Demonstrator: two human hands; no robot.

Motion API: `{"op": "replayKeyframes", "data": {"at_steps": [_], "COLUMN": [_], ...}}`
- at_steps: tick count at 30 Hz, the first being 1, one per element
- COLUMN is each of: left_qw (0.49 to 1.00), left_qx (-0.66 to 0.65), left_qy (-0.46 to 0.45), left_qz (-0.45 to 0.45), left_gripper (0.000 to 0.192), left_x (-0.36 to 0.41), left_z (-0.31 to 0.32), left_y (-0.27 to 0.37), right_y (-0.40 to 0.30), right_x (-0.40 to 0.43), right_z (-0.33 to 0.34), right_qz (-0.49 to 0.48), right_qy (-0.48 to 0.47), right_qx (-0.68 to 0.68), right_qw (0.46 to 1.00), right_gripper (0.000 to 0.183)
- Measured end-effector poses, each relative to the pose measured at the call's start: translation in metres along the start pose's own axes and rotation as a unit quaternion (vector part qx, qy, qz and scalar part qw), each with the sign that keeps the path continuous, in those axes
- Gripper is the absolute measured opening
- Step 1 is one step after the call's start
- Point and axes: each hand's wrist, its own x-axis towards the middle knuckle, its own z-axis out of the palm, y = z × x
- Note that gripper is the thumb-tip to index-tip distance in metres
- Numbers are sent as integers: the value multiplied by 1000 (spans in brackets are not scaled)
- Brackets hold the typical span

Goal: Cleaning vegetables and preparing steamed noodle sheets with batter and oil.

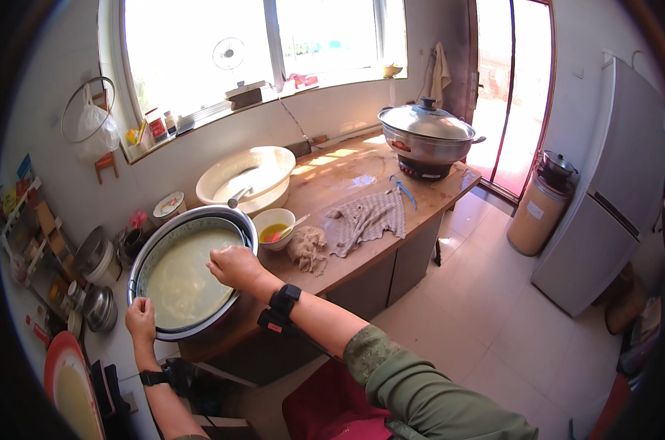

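Observation:
A large round metal basin (250,228) stands at the left end of the wooden worktop, with a darker inner pan set in it. Cloudy, pale yellowish liquid (186,280) fills much of the inner pan. At the near left edge, my left hand (141,318) has its fingers curled on the rim. My right hand (236,267) is a curled fist over the right side of the pan; whether anything is inside it is hidden. Just right of the basin are a white bowl (262,223) of yellow liquid with a spoon and a crumpled brown cloth (308,247).
Behind the bowl stands a cream plastic basin (281,159) with a metal utensil. A grey-brown cloth (368,220) lies on the worktop (343,165). An electric pot (427,137) with a glass lid occupies the far end. Pots and jars crowd the left; a refrigerator (591,181) stands right.

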Motion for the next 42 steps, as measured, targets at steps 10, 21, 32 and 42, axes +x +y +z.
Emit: {"op": "replayKeyframes", "data": {"at_steps": [10,21,32,42], "left_qw": [1000,999,1000,998], "left_qx": [14,40,7,8], "left_qy": [7,-3,4,-42], "left_qz": [-21,-33,13,52], "left_gripper": [16,20,14,4], "left_x": [-5,-7,-3,-9], "left_z": [-5,-5,-3,-25], "left_y": [9,6,17,37], "right_y": [-1,-4,6,10], "right_x": [-1,0,4,4], "right_z": [0,-2,-6,-23], "right_qz": [-7,1,-53,-256], "right_qy": [8,17,13,-128], "right_qx": [1,51,136,210], "right_qw": [1000,999,989,935], "right_gripper": [25,26,22,17]}}
